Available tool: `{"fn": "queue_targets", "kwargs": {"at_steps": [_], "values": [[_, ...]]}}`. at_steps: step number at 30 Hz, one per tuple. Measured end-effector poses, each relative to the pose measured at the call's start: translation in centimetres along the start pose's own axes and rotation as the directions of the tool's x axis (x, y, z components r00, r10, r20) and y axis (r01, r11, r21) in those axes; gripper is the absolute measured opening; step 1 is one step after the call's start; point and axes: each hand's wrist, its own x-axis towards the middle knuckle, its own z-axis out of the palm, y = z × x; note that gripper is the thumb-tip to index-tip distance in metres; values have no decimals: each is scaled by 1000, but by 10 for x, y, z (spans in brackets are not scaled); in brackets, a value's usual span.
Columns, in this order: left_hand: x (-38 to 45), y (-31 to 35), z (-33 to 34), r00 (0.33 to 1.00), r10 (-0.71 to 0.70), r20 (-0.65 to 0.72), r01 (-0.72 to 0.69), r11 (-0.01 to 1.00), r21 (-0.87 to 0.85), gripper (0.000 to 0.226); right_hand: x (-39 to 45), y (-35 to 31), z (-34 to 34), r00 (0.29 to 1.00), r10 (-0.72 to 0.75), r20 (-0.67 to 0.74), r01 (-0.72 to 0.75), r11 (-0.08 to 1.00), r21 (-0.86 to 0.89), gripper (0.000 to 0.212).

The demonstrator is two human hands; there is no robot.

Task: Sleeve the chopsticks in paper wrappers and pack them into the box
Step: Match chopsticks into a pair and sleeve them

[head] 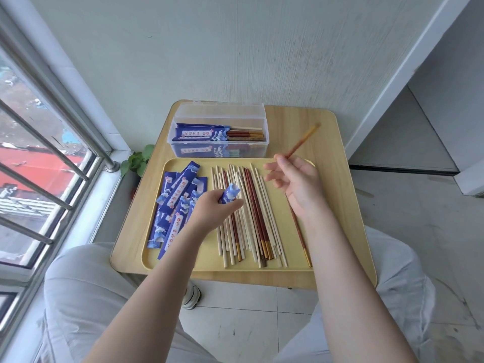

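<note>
My left hand (214,209) grips a blue paper wrapper (230,193) above the loose chopsticks (246,213), a pile of pale and dark red sticks on the yellow tray (207,263). My right hand (293,179) pinches one dark red chopstick (301,144), blurred and raised over the tray's right side, pointing up and right. Another red chopstick (298,229) lies alone on the tray under my right wrist. Several blue wrappers (175,205) lie heaped on the tray's left. The clear plastic box (218,131) stands open behind the tray with sleeved chopsticks inside.
The tray sits on a small wooden table (337,184) against a white wall. A barred window (39,158) runs along the left. A small green plant (138,159) is beside the table's left edge. My knees in grey trousers are below.
</note>
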Motion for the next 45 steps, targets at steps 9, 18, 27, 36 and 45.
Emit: {"fn": "queue_targets", "kwargs": {"at_steps": [9,18,27,36,45], "values": [[-3,0,6,999,4,48,-11,992,128,26,2,3,-1,988,-74,-136,34,961,-276,28],[-10,11,12,986,76,150,-90,992,90,25,-6,10,10,970,189,155,-66,815,-576,18],[-14,10,17,979,22,204,-1,995,-101,13,-5,9,-1,983,176,53,-117,821,-559,36],[-13,3,20,982,-53,182,119,919,-377,35,-1,43,-21,896,111,-430,-426,-63,-903,24],[-13,-2,16,980,-113,167,177,877,-447,15,-2,41,-14,964,54,-261,-264,319,-910,11]]}}
